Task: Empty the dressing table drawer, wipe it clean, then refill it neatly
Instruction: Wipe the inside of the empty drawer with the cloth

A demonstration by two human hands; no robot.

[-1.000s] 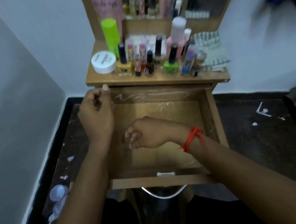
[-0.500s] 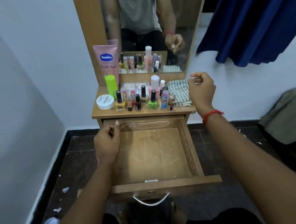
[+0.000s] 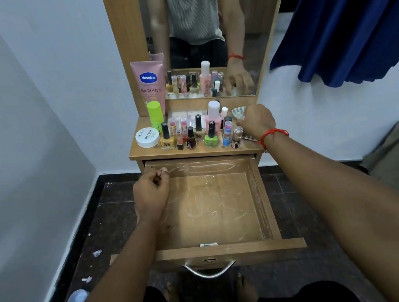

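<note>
Clamping the striped cloth at the right end of the desk, my right grip lay just beside the nail polish bottles. My left grip, fingers curled together on nothing visible, rested at the back left corner of the open drawer.

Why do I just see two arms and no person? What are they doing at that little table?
The camera sits on the person's head and looks down, so you see only arms; the mirror shows their body. The wooden drawer is pulled out and empty, with whitish smears inside. On the wooden tabletop stand small nail polish bottles, a round white jar and a pink Vaseline tube. The right hand grips a striped cloth there. The left hand is curled at the drawer's back left corner; I cannot tell if it holds anything.
</note>
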